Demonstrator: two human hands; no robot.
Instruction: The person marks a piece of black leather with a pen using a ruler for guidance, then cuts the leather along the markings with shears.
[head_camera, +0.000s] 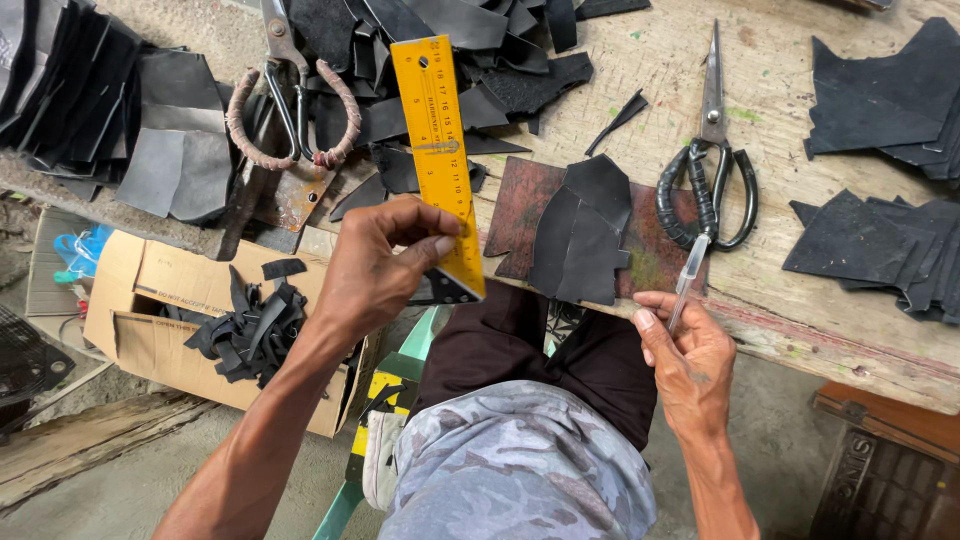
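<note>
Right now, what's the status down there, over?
Left hand grips yellow ruler. Right hand holds clear pen. Black cut pieces on rusty plate. Scissors beside them.

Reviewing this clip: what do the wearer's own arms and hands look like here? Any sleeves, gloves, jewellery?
Both arms are bare from the frame edge to the fingers: no sleeves reach the forearms. The left hand and the right hand wear no gloves, and no rings, watch or bracelets show. The nails are short. The right hand has a small dark mark on its back.
</note>
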